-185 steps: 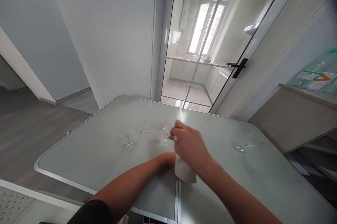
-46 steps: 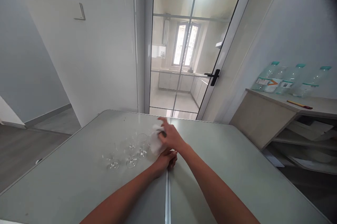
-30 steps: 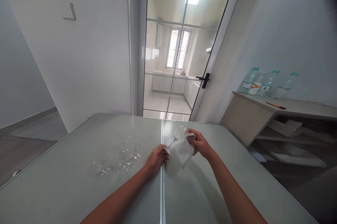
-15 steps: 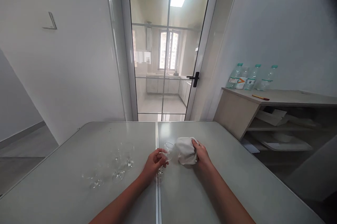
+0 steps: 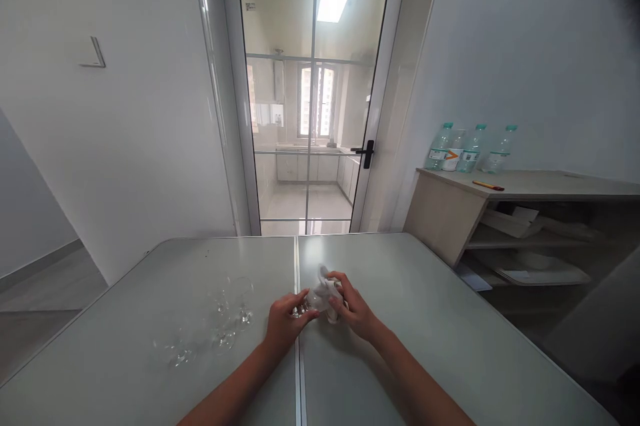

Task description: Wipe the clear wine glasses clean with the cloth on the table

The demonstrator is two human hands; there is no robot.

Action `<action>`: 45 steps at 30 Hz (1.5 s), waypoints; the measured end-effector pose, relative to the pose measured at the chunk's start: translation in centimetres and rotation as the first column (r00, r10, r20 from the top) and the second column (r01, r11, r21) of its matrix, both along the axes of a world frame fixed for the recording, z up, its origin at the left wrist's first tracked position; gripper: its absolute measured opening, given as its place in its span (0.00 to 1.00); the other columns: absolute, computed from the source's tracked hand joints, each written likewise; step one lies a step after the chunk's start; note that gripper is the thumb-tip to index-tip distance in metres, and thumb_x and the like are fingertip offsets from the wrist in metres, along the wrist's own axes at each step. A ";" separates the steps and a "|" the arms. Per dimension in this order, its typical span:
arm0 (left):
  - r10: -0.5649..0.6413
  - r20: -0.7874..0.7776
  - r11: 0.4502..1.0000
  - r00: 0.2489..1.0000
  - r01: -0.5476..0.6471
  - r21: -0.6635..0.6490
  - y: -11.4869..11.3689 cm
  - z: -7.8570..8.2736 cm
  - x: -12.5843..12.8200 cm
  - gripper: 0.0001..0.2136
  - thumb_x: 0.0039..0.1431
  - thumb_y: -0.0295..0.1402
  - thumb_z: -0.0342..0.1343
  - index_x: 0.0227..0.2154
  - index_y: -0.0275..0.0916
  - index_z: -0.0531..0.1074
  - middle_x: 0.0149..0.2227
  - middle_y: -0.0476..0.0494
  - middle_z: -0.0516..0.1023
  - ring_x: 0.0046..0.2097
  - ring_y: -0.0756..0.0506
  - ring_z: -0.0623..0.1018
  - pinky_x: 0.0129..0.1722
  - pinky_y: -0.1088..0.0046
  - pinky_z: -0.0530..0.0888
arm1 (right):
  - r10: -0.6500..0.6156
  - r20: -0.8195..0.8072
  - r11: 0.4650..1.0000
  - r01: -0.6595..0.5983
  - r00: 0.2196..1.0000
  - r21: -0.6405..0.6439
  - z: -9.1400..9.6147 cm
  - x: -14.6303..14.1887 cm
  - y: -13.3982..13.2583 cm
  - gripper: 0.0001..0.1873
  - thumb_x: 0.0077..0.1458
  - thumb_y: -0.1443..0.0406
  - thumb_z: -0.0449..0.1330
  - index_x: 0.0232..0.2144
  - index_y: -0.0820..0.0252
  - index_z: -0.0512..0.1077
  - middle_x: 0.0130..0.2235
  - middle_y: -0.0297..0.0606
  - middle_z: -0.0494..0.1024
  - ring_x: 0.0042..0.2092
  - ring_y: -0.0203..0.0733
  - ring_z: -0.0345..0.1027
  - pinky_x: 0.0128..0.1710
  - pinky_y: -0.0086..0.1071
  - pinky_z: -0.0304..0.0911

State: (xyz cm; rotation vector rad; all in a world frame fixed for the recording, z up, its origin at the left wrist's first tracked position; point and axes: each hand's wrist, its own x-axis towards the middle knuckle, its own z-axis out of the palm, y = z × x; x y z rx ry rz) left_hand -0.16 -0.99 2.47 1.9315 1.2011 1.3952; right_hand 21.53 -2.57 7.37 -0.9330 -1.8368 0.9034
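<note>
My left hand is closed around a clear stemmed glass, which is tipped on its side above the table's centre seam. A white cloth is bunched in my right hand and pressed against the bowl of that glass, hiding its rim. Several more clear stemmed glasses stand in a loose group on the table to the left of my hands; their outlines are faint against the pale top.
The pale table has a metal seam down its middle. Behind it is a glazed door with a black handle. On the right, a shelf unit carries plastic bottles and a yellow-red pen-like stick.
My right hand has brought the cloth left onto the glass, and the cloth is now crumpled. The glass has tipped from upright onto its side in my left hand. The view has shifted slightly.
</note>
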 end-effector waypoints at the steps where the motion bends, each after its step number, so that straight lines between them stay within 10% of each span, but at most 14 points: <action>1: -0.012 -0.005 1.000 1.000 0.012 0.016 -0.2 0.1 0.0 0.20 0.47 0.40 0.72 0.46 0.46 0.83 0.27 0.46 0.80 0.29 0.46 0.74 0.36 0.68 0.72 | 0.008 0.033 1.000 -0.009 0.999 0.010 0.0 0.2 0.0 0.27 0.66 0.51 0.52 0.62 0.55 0.59 0.34 0.32 0.73 0.32 0.39 0.64 0.36 0.31 0.60; 9: -0.209 -0.016 0.973 0.978 0.206 -0.109 -1.2 0.8 0.4 0.14 0.55 0.39 0.66 0.43 0.43 0.84 0.23 0.48 0.75 0.26 0.48 0.69 0.32 0.72 0.68 | 0.128 0.096 0.991 -0.131 0.987 0.027 0.4 0.4 -0.4 0.32 0.64 0.49 0.55 0.65 0.56 0.62 0.30 0.30 0.70 0.30 0.38 0.60 0.35 0.30 0.59; 15: -0.141 0.015 0.981 0.990 0.142 -0.133 -1.0 1.1 0.5 0.18 0.51 0.41 0.69 0.45 0.42 0.83 0.26 0.48 0.78 0.28 0.47 0.71 0.33 0.71 0.69 | 0.011 -0.112 0.995 -0.022 0.994 -0.098 1.7 0.1 -0.8 0.26 0.64 0.46 0.52 0.54 0.55 0.71 0.38 0.36 0.74 0.35 0.41 0.65 0.37 0.31 0.62; 20: -0.004 -0.004 0.998 1.000 0.003 -0.067 -1.0 0.7 0.3 0.19 0.48 0.42 0.71 0.44 0.48 0.83 0.29 0.43 0.80 0.32 0.42 0.76 0.40 0.66 0.71 | -0.118 0.107 0.992 0.113 0.987 0.055 1.3 -1.0 -0.8 0.26 0.64 0.49 0.55 0.59 0.53 0.68 0.36 0.35 0.76 0.38 0.44 0.67 0.46 0.38 0.63; 26: -0.107 -0.003 0.987 0.994 0.106 -0.120 -1.1 1.2 0.2 0.16 0.46 0.39 0.72 0.41 0.47 0.84 0.26 0.45 0.77 0.30 0.44 0.72 0.37 0.69 0.69 | 0.031 0.060 0.993 -0.024 0.998 -0.117 1.7 -0.9 -0.7 0.25 0.69 0.48 0.46 0.52 0.54 0.74 0.34 0.34 0.76 0.35 0.40 0.67 0.37 0.32 0.63; 34: -0.439 0.328 0.725 0.837 0.545 -0.421 -0.8 1.7 0.3 0.22 0.58 0.51 0.59 0.32 0.33 0.79 0.19 0.51 0.67 0.21 0.52 0.61 0.23 0.75 0.58 | -0.044 -0.018 0.999 0.044 0.999 0.019 1.4 0.4 -0.9 0.21 0.67 0.52 0.51 0.51 0.54 0.74 0.29 0.32 0.74 0.30 0.39 0.65 0.42 0.37 0.66; 38: -0.357 0.271 0.834 0.894 0.435 -0.339 -0.7 1.2 0.4 0.18 0.57 0.47 0.62 0.28 0.33 0.79 0.20 0.50 0.68 0.24 0.51 0.64 0.26 0.75 0.61 | 0.017 0.206 0.979 -0.057 0.978 0.193 1.0 0.1 -0.6 0.21 0.68 0.57 0.52 0.58 0.53 0.71 0.30 0.32 0.77 0.36 0.42 0.70 0.61 0.49 0.55; 45: -0.367 0.193 0.854 0.910 0.412 -0.317 -1.2 2.1 0.5 0.15 0.56 0.43 0.65 0.32 0.33 0.81 0.20 0.52 0.66 0.25 0.52 0.62 0.27 0.76 0.59 | 0.083 -0.008 0.984 -0.083 0.997 -0.160 2.1 -0.7 -1.0 0.24 0.67 0.48 0.50 0.50 0.54 0.76 0.39 0.37 0.78 0.40 0.44 0.71 0.42 0.36 0.66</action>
